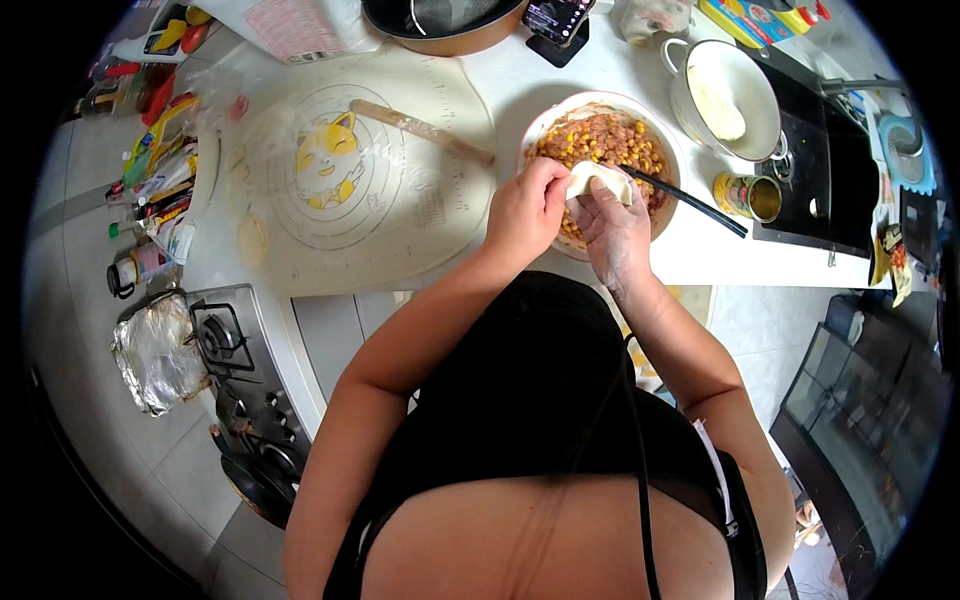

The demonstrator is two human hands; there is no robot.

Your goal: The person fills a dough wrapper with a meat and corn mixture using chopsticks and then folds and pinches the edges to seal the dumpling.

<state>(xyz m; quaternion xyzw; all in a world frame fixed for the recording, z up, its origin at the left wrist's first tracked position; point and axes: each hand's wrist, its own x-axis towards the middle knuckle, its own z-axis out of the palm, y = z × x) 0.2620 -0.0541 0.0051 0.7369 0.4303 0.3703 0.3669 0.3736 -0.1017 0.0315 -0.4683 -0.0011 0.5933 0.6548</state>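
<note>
Both hands hold a pale dough wrapper [600,181] over the near part of a large white bowl [681,161]. My left hand [531,206] pinches the wrapper's left edge with bent fingers. Under its right side, my right hand [616,225] supports it, thumb lying on top. What lies inside the wrapper is hidden. The bowl contains a minced filling [600,133] with yellow corn kernels. A pair of black chopsticks [697,204] rests in the filling and sticks out over the bowl's right rim.
Left lies a floured silicone mat [450,247] with a wooden rolling pin [424,131] and a round wrapper [253,238]. A white enamel pot [761,97] holding dough and an opened tin can [746,196] stand right. Behind are a phone [556,21] and a pan [450,45].
</note>
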